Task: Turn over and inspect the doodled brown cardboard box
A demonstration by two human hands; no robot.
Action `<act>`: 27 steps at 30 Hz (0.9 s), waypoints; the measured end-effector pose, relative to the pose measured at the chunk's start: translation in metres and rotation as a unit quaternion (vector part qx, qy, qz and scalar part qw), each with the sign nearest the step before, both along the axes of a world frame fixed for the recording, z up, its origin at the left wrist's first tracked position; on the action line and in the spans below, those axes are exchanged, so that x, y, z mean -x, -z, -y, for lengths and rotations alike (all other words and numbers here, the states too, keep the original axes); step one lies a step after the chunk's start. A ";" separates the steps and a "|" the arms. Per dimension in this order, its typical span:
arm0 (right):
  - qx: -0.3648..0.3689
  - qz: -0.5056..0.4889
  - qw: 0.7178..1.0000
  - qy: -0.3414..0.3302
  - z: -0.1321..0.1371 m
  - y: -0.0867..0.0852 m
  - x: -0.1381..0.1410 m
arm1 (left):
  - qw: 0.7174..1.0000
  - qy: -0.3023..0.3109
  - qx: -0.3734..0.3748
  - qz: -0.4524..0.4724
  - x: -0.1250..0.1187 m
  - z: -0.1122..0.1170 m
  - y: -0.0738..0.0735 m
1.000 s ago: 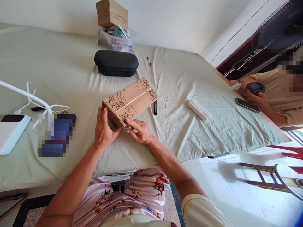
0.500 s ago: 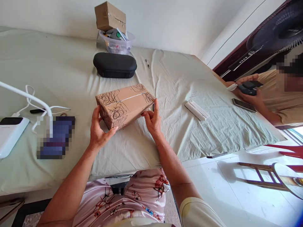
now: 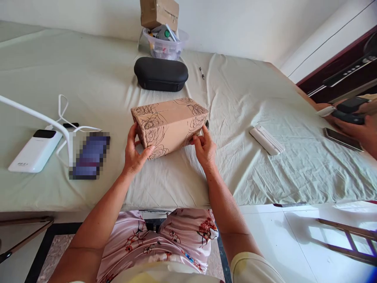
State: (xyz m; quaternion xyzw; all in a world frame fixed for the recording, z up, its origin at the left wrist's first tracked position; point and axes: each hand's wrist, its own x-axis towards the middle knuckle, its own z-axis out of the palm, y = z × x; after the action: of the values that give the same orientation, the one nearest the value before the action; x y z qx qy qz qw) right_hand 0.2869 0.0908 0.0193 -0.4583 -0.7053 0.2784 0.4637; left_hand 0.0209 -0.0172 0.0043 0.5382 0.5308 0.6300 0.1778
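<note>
Between my hands is a brown cardboard box (image 3: 172, 129) with black scribbled loops at the corners of its visible faces. It is tilted, so its long side faces me. My left hand (image 3: 136, 151) grips the left end, thumb on the lower front edge and fingers behind the end face. At the right end, my right hand (image 3: 205, 147) holds the lower corner with thumb and fingers. A dark pen-like object (image 3: 207, 124) shows partly beyond my right fingertips; the rest of it is hidden.
Behind the box lie a black zip case (image 3: 161, 74), a pen (image 3: 202, 73) and a plastic basket (image 3: 167, 49). To the left are a white power bank (image 3: 35, 151) and a blurred phone (image 3: 91, 156). A white case (image 3: 266, 140) lies right, near another person's hands (image 3: 357, 127).
The box has tipped so that its long front side shows more and its top less. Both hands have kept hold of it. The view has swung left.
</note>
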 end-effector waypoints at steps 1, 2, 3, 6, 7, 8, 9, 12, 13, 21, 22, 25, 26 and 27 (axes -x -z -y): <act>0.001 0.014 1.000 0.001 0.000 -0.001 0.000 | 1.000 -0.002 0.002 0.016 0.000 -0.001 0.000; 0.003 0.028 1.000 0.000 0.001 -0.003 0.000 | 1.000 -0.007 0.000 0.030 0.001 -0.003 0.000; 0.005 0.040 0.999 -0.003 0.001 -0.003 0.000 | 0.999 -0.015 -0.006 0.041 0.002 -0.004 -0.001; 0.011 0.057 0.998 -0.019 0.003 -0.006 0.001 | 0.996 -0.051 -0.032 0.068 0.005 -0.008 -0.003; 0.012 0.056 0.998 -0.024 0.003 -0.006 0.002 | 0.995 -0.057 -0.038 0.074 0.006 -0.009 -0.003; 0.011 0.052 0.998 -0.027 0.003 -0.007 0.002 | 0.994 -0.057 -0.039 0.080 0.007 -0.009 -0.004; 0.008 0.045 0.999 -0.028 0.004 -0.007 0.003 | 0.995 -0.052 -0.034 0.083 0.008 -0.009 -0.004; -0.004 0.015 1.000 -0.021 0.005 -0.009 0.005 | 0.997 -0.032 -0.020 0.073 0.009 -0.006 -0.005; -0.008 0.007 1.000 -0.016 0.005 -0.009 0.005 | 0.997 -0.029 -0.020 0.064 0.008 -0.005 -0.004; -0.056 -0.018 0.998 -0.009 0.012 -0.013 0.003 | 0.994 -0.084 -0.023 -0.071 0.003 0.005 0.004; -0.066 -0.016 0.998 -0.009 0.012 -0.013 0.003 | 0.990 -0.093 -0.035 -0.096 0.003 0.006 0.004; -0.099 -0.020 0.995 -0.011 0.012 -0.011 0.005 | 0.970 -0.130 -0.078 -0.193 0.003 0.005 0.000; -0.107 -0.027 0.994 -0.011 0.011 -0.010 0.006 | 0.960 -0.143 -0.087 -0.226 0.003 0.005 -0.001; -0.114 -0.038 0.993 -0.013 0.011 -0.009 0.007 | 0.950 -0.155 -0.093 -0.256 0.002 0.004 -0.002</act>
State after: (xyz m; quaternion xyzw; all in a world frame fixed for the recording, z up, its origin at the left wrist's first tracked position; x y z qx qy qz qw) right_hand 0.2800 0.0801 0.0281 -0.3827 -0.7199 0.2194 0.5358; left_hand 0.0186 -0.0214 0.0059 0.6064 0.5749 0.5371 -0.1150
